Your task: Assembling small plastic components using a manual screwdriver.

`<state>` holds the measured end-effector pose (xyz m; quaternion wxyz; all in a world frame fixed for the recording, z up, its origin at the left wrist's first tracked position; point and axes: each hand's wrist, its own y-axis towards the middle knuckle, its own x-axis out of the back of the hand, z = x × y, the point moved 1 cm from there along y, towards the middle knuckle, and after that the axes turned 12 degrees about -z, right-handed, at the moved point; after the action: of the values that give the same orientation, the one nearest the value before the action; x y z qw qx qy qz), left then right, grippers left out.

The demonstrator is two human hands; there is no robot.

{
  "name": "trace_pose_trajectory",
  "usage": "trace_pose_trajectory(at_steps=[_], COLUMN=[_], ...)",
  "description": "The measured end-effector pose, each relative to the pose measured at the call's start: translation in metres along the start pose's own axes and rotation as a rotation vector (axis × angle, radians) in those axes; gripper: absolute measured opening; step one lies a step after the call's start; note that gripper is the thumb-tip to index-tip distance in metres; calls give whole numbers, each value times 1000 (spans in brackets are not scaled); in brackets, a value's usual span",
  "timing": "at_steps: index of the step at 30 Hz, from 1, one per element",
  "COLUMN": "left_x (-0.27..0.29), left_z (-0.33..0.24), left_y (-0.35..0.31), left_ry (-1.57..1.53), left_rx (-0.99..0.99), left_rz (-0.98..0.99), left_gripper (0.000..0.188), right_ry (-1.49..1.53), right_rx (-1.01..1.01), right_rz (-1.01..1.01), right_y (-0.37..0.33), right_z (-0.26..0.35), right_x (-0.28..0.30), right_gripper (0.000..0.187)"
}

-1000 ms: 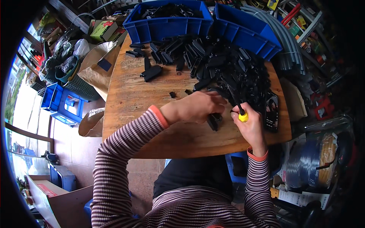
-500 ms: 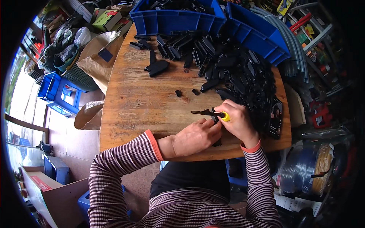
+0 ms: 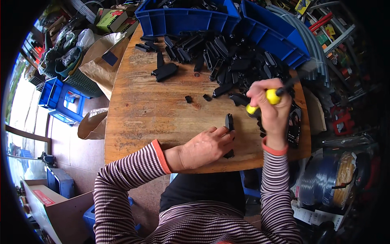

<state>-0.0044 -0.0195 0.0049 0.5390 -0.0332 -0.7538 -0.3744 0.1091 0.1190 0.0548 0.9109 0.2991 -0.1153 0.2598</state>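
Near the table's front edge, my left hand (image 3: 203,147) is closed around a slim black plastic part (image 3: 229,121), which stands up past my fingertips. Its lower end shows below the fingers. My right hand (image 3: 271,106), raised to the right of it, grips a screwdriver (image 3: 273,96) by its yellow handle. The dark shaft points up and to the right, smeared by motion, so its tip is unclear. Beyond my hands lies a heap of black plastic parts (image 3: 239,65). Two small black pieces, one of them a little block (image 3: 188,99), lie apart on the wood.
Blue bins (image 3: 187,22) stand along the far edge of the wooden table (image 3: 142,110), one holding black parts. A dark printed card or box (image 3: 294,126) lies at the right edge. Brown paper bags (image 3: 103,61) are to the left; coiled grey tubing (image 3: 319,65) hangs at the right.
My right hand has lifted away from the black part, up and to the right. The screwdriver has swung from pointing left to pointing up-right. My left hand keeps its hold.
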Motion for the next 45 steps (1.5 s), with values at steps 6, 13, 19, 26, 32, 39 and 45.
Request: trace_pose_trajectory(at_steps=[6,13,19,26,32,39,45], left_x=[3,-8,16,60,63,32,48], left_z=[9,33,49,165,167,155,141], left_y=[11,36,20,-35,-22,-8,-14], left_ry=[-149,-177,126,-120,273,458,375], left_rx=[39,118,212,784,627,382,364], left_rz=[-55,-46,-84,-540,-387,-187,-160], left_gripper=[42,38,36,33,31,28,36], right_ry=[288,-615,-683,-711,-676,-699,-529], right_rx=[-121,-61,-160,-232,-173,-138,-270], right_rz=[-321,-36,-22,-51,-112,-41,-55], right_y=[-5,-53,-86,-98,-96,-89,-91], right_z=[-13,-16,-23,-22,-22,-28,-21], right_x=[5,79,85,85,84,84,91], right_gripper=[10,18,14,16,17,19,22])
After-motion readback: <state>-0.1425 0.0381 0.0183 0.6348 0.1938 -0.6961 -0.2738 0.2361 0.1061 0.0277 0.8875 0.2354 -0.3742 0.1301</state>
